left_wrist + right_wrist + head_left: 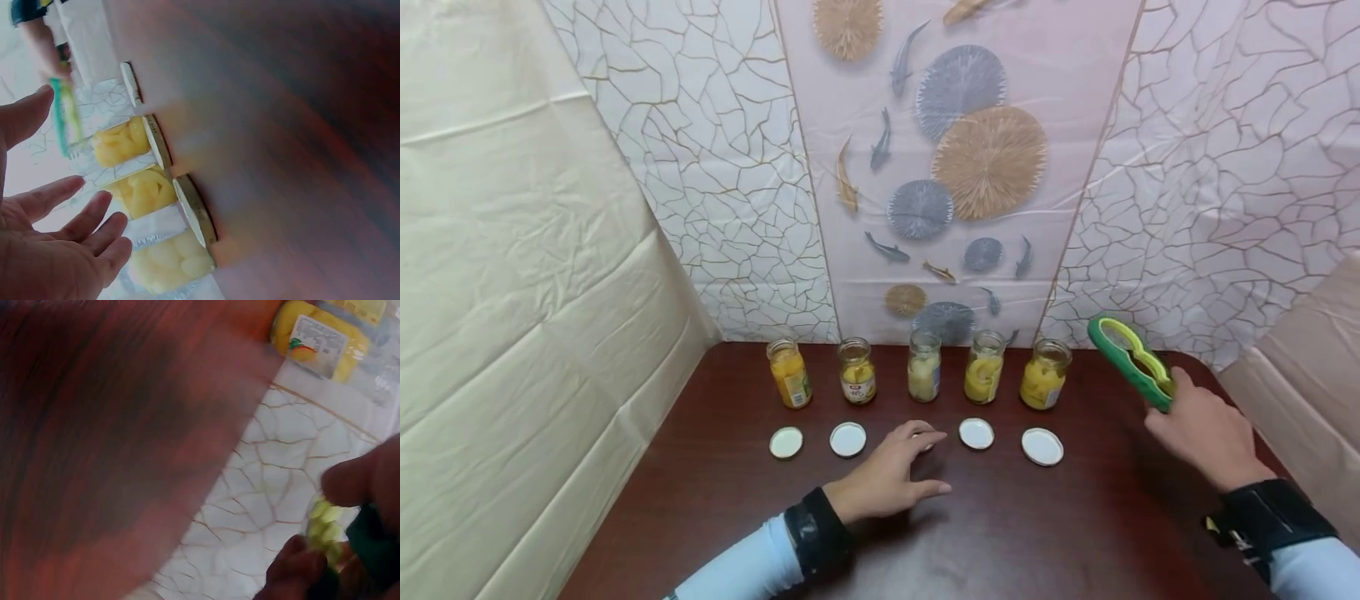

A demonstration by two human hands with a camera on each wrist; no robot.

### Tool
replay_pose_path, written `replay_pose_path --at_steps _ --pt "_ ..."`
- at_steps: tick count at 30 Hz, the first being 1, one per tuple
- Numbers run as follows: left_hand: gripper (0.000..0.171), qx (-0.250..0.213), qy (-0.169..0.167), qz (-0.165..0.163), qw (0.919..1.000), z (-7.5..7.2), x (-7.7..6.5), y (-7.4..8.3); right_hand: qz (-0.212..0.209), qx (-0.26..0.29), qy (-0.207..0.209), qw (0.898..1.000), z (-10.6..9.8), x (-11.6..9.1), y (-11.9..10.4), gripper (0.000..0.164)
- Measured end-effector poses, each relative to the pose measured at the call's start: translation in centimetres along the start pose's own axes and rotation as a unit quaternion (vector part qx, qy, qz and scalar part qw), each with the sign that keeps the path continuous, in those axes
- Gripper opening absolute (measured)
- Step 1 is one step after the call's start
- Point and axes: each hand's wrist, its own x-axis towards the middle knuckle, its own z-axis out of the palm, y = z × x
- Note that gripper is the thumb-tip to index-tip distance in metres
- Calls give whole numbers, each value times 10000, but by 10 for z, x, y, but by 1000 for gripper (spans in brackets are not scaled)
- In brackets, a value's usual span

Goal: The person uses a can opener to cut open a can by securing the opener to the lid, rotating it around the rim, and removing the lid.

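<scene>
My right hand grips a green jar opener with a light-green toothed inner edge, raised over the table's right side. In the right wrist view, fingers and thumb close round its dark green handle. My left hand hovers over the middle of the table with its fingers spread, holding nothing. Its fingertips hide most of whatever lies beneath them. Behind it stands an open jar of pale fruit. White lids lie inside up: one left of this hand, another to its right.
Other open jars of yellow fruit stand in the back row: two at left, two at right. More lids lie at far left and right. Patterned cloth hangs behind the dark red table.
</scene>
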Motion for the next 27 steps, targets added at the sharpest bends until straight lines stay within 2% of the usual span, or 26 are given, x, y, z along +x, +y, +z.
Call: replay_pose_path --at_steps 4,6,13,17,23,27 --pt "68 -108 26 -50 9999 -3 -5 -3 379 -84 -486 9981 13 8 9 63" --pt "69 -22 2 -84 10000 -3 -6 -5 587 -158 -689 9958 19 13 12 66" --pt "74 250 -75 -291 9992 -1 -7 -13 1260 -346 -1588 9786 34 25 20 110" --pt "75 266 74 -348 9990 -3 -7 -19 1499 -366 -1611 9748 40 31 21 112" --pt "67 -537 67 -494 9973 -8 -8 -23 1782 -329 -1920 9645 55 39 24 114" --pt "62 -923 26 -548 9942 -13 -9 -21 1861 -375 -1819 9648 59 35 23 105"
